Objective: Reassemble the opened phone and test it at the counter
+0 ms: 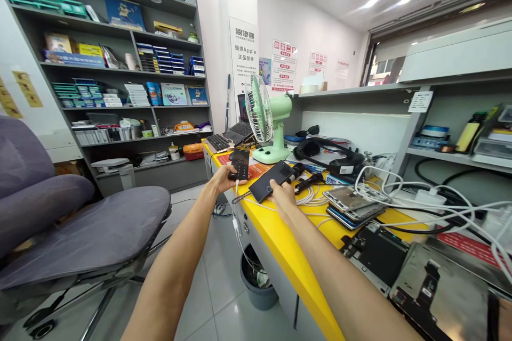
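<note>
In my left hand (pixel 222 179) is a dark smartphone (pixel 240 164) with its screen lit and a white cable (pixel 237 188) running down from its lower end. My right hand (pixel 282 194) grips a second dark phone (pixel 267 183), tilted over the near edge of the yellow table (pixel 272 224); its screen looks nearly black. Both phones are held apart, the left one a little farther off. A braided cord (pixel 241 197) passes between them. Behind them, an orange sheet (pixel 258 170) lies on the tabletop.
A green fan (pixel 276 122) stands at the back beside a keyboard (pixel 218 142). A headset (pixel 330 154), coiled white cables and disassembled tablets (pixel 356 200) crowd the right side. Below is a waste bin (pixel 259 290); a grey chair (pixel 92 229) stands at left.
</note>
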Tool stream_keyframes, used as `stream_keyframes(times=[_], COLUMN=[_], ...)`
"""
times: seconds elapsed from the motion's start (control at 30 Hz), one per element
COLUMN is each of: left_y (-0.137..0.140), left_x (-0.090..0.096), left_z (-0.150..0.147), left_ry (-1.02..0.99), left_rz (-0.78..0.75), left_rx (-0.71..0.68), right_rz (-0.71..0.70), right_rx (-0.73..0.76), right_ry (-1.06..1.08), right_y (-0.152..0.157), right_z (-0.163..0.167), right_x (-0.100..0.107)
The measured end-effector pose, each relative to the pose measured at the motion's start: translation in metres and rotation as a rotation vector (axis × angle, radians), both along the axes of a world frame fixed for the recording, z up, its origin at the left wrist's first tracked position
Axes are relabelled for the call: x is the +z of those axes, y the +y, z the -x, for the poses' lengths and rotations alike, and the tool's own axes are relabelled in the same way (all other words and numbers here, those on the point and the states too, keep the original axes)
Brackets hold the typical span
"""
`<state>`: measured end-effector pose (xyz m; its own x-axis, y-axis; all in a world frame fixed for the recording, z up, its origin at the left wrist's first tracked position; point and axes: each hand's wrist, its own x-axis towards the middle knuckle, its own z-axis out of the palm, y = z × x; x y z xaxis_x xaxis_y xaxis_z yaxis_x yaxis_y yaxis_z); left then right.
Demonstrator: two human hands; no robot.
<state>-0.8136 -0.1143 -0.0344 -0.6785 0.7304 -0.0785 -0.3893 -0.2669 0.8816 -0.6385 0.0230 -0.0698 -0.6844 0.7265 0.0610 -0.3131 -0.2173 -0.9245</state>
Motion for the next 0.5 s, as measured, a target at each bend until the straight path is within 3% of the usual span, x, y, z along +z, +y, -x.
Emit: stream_keyframes(times=[0.27,0.5], left_y=[0.008,0.006], left_x=[-0.006,0.002], left_z=[0.003,0.006], left_ry=[-0.047,-0.074], left_rz=[0.029,0.031], left_rx=[0.102,0.062], right_rz=[0.043,0.036], right_rx=[0.049,0.041], right_ry=[-0.065,-0.068], right_y=[0.002,0.001], right_z=[0.0,0.0], right_x=[0.001,0.0])
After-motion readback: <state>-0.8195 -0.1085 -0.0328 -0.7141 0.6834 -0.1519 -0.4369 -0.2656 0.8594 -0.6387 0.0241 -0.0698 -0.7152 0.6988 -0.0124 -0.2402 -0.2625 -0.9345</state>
